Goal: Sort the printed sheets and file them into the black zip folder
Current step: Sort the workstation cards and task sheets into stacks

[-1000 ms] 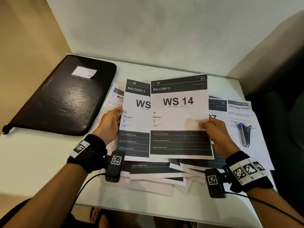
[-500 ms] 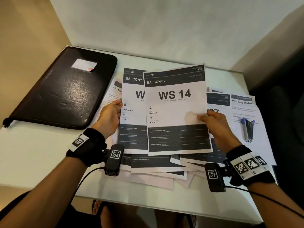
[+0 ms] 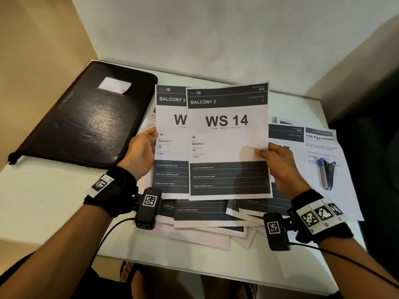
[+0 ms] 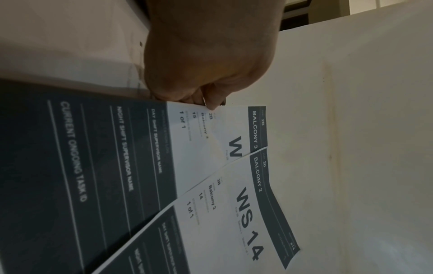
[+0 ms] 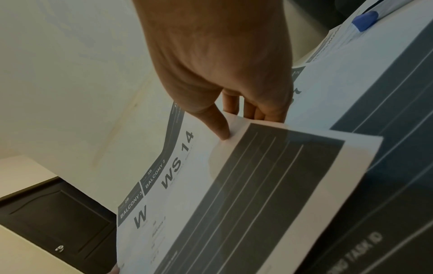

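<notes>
I hold two printed sheets up above the table. My right hand [image 3: 262, 151] pinches the right edge of the "WS 14 / Balcony 2" sheet [image 3: 228, 134], thumb on its face. That sheet overlaps the "Balcony 3" sheet [image 3: 170, 134], whose left edge my left hand [image 3: 151, 134] grips. Both sheets appear in the left wrist view [image 4: 211, 166] and the right wrist view [image 5: 178, 166]. The black zip folder [image 3: 86, 121] lies closed at the table's left, a white label on its cover.
Several more printed sheets [image 3: 205, 214] lie fanned on the white table [image 3: 43, 201] under my hands. An "Into Egg Holder" sheet [image 3: 323, 160] lies at the right. Walls close in behind and at the left; the table's front edge is near me.
The WS 14 sheet has slid left over the Balcony 3 sheet, covering more of its heading. Both hands keep their hold.
</notes>
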